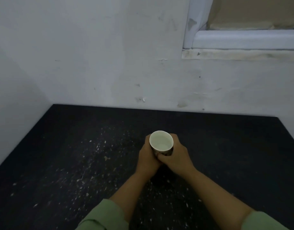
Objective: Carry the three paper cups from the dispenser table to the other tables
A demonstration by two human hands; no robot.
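Note:
One white paper cup (161, 141) stands upright over a black table (60, 155), near its middle. Clear liquid seems to fill part of the cup. My left hand (147, 158) wraps its left side and my right hand (175, 156) wraps its right side, fingers meeting in front. The cup's lower body is hidden by my fingers, so I cannot tell whether its base touches the table. No other cups or dispenser are in view.
The black table is speckled with pale flecks and sits in a corner, with a white wall (101, 55) behind and to the left. A window frame (242, 40) is set in the wall at the upper right. The table's right edge slants at the far right.

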